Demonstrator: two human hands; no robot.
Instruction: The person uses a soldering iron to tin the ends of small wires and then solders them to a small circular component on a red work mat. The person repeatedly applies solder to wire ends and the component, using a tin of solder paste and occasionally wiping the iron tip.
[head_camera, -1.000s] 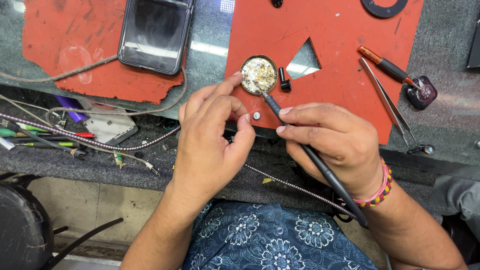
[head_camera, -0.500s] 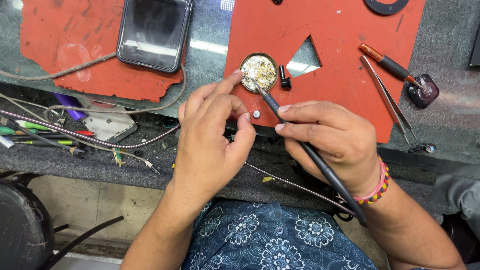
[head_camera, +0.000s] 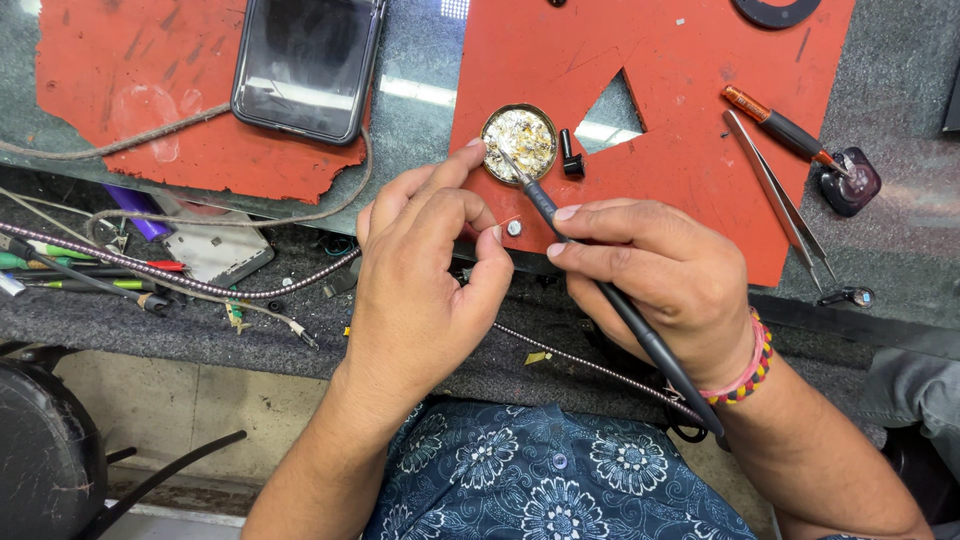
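Iron tip (head_camera: 503, 158) moved into round tin (head_camera: 519, 141) w/ metal wool, right hand (head_camera: 660, 275) gripping.

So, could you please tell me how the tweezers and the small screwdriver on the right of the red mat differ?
The tweezers are bare silvery metal, two thin legs that narrow to a point; the screwdriver has an orange and black handle. The tweezers are the longer, and their tip runs off the mat's lower edge, while the screwdriver's tip rests at a small dark bottle. Both lie slantwise side by side, untouched by either hand.
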